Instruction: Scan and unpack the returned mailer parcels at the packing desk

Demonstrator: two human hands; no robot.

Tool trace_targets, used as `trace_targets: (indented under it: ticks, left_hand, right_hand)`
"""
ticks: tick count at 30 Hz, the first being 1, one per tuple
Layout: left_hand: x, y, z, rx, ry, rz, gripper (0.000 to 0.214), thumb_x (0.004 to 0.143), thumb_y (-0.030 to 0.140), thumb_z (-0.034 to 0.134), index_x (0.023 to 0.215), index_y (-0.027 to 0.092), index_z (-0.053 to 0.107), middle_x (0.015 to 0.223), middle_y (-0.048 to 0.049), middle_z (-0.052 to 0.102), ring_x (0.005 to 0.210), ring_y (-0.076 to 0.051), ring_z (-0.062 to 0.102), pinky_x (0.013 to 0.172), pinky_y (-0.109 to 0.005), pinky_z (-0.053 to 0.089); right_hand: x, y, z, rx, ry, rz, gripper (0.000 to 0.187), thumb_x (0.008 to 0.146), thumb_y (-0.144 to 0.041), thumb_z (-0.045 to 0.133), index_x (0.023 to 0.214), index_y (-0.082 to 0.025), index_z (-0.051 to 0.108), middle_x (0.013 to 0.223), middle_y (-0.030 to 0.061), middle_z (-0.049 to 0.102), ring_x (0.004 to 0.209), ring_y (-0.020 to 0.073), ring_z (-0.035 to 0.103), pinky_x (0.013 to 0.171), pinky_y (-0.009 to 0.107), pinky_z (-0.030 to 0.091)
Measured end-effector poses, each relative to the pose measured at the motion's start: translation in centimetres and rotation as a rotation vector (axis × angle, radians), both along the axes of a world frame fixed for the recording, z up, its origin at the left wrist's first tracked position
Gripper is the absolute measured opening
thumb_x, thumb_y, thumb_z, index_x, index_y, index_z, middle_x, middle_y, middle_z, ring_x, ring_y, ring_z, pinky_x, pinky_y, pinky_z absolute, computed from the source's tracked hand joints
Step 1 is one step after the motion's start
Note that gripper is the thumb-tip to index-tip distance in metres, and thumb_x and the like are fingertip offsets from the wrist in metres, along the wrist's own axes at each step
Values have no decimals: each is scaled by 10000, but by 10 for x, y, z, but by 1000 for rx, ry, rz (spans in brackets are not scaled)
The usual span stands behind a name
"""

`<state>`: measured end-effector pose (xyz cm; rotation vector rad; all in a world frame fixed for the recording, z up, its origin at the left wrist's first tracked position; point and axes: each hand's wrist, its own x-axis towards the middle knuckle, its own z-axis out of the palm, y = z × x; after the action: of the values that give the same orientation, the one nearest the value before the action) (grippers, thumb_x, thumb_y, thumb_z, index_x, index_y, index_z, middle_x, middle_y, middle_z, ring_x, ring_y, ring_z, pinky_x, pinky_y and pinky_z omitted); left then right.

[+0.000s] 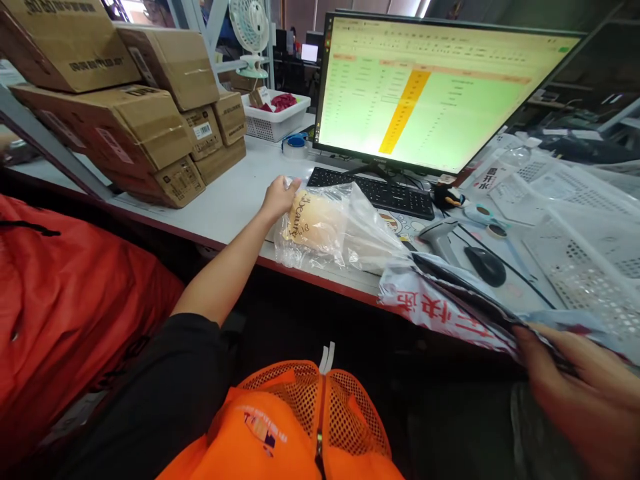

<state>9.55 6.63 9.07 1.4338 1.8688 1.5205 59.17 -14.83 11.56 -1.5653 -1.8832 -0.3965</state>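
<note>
My left hand (279, 197) reaches across the white desk (225, 200) and grips the far left edge of a clear plastic bag (336, 230). The bag holds a cream item printed with dark script and lies flat in front of the keyboard (373, 190). My right hand (585, 387) is low at the right, fingers closed on a white and grey courier mailer bag (440, 303) with red characters. The mailer's free end points toward the clear bag and nearly touches it.
A monitor (430, 93) with a green spreadsheet stands behind the keyboard. Stacked cardboard boxes (130, 113) fill the left of the desk. A barcode scanner (437, 237), a mouse (485, 265), tape rolls and white perforated baskets (575, 220) lie at right. Red sacks (65, 307) sit at left.
</note>
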Motion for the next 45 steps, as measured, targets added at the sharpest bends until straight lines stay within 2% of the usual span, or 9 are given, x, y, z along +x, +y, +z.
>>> trace_targets:
  ticks: [5,9,15,18,22,29,33,39,45]
  left_hand:
    - [2,-23,-3,-140,287,155,273,957,358,683,1158,199,591,1174,-162,681,1155,-326,628,1018,-417,460]
    - [23,-60,-5,-86,629,-29,473,963,376,659,1384,175,580,1613,-188,458,1486,-375,398,1226,-509,341]
    - [37,-94,-30,-181,816,-514,441,959,386,709,1365,219,668,1566,-106,555,1496,-324,425,1268,-495,326]
    - [43,-93,-40,-132,839,-494,209,1001,259,628,1154,207,759,1406,-104,669,1396,-295,523,1211,-458,397]
    - [52,-91,-38,-38,767,-426,219,1035,229,544,1047,196,759,1128,-110,733,1177,-265,621,1069,-410,486]
    - [58,-99,-25,8,237,-337,181,1036,251,536,917,200,662,881,-24,720,853,-177,659,823,-288,489]
    - [71,-95,-25,-80,182,-213,202,1050,225,472,888,214,593,849,-37,702,838,-206,654,781,-311,452]
    - [81,-91,-19,-175,196,-192,174,1054,257,492,911,225,586,881,-62,717,867,-244,667,780,-335,438]
    - [106,-136,-11,-177,220,-304,258,1043,277,481,795,227,534,712,-21,614,717,-210,590,691,-318,391]
  right_hand:
    - [-41,33,-23,-104,-45,213,501,1005,-671,472,861,-261,722,803,131,758,730,299,721,667,424,529]
    - [-37,54,-35,-261,-76,250,569,997,-706,446,935,-236,761,806,104,758,644,271,688,593,392,504]
    - [-53,42,23,-162,-20,290,480,1012,-586,558,1300,-231,705,1193,148,752,882,288,743,710,419,571]
    - [-115,39,42,-32,27,452,308,1037,-411,587,1281,-254,691,1220,117,744,1083,293,720,916,449,573]
    - [-214,76,18,-160,-15,758,275,1049,-273,524,1263,-203,681,1246,115,723,1149,265,677,992,409,541]
    - [-289,154,-31,-457,-223,417,261,1045,-291,501,1096,-156,720,1029,151,749,889,278,656,688,335,373]
    - [-293,157,-37,-477,-233,270,370,1087,-366,413,1122,-165,722,956,135,750,819,247,633,642,317,239]
    - [-295,169,-43,-526,-243,193,368,1070,-378,440,1205,-181,720,1012,156,755,887,268,653,678,311,286]
    - [-277,212,-38,-561,0,59,314,993,-266,496,1087,-137,766,1027,186,756,896,283,665,728,325,392]
